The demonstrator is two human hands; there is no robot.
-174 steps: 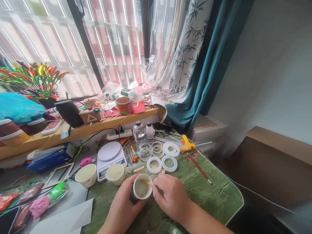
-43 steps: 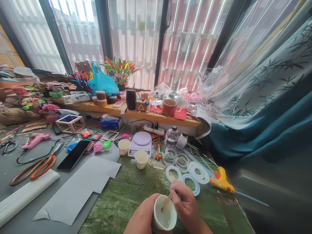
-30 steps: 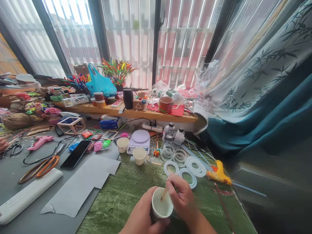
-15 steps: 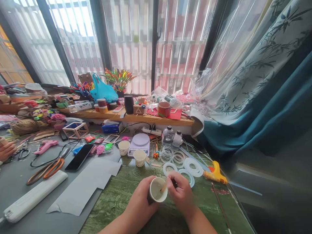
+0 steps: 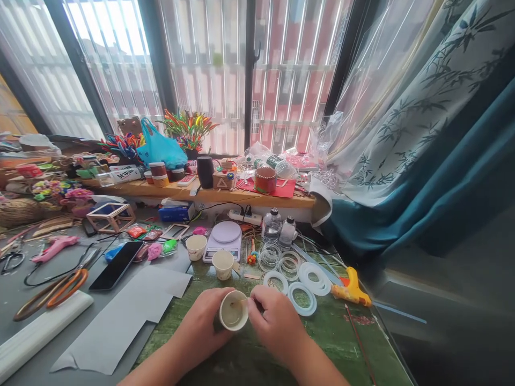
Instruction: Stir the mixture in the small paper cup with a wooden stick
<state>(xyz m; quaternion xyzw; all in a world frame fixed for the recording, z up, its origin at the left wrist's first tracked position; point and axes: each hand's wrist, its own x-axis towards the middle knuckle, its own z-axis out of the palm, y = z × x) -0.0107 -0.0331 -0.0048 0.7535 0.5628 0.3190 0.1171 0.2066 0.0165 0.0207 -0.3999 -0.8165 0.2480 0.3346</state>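
My left hand (image 5: 203, 325) is wrapped round a paper cup (image 5: 234, 325) held low over the green tabletop, its mouth tipped towards me. Clear liquid seems to lie in the bottom of the cup. Between the fingers of my right hand (image 5: 273, 316) is pinched a thin wooden stick (image 5: 241, 302), whose lower end dips inside the cup. Just beyond the hands stand a second paper cup (image 5: 223, 266) and a third paper cup (image 5: 196, 248). White silicone ring molds (image 5: 301, 299) lie close to the right hand.
A kitchen scale (image 5: 223, 241) stands behind the cups, with two clear bottles (image 5: 272, 225) to its right. A yellow glue gun (image 5: 351, 288) and a thin brush (image 5: 358, 338) lie at the right. Leftward are white paper (image 5: 124, 311), a phone (image 5: 116, 266) and orange-handled scissors (image 5: 66, 289).
Both hands and the cup have shifted left in view, partly as the whole scene has shifted left. The stick now leans towards the cup's right rim. The other person's hand has left the view.
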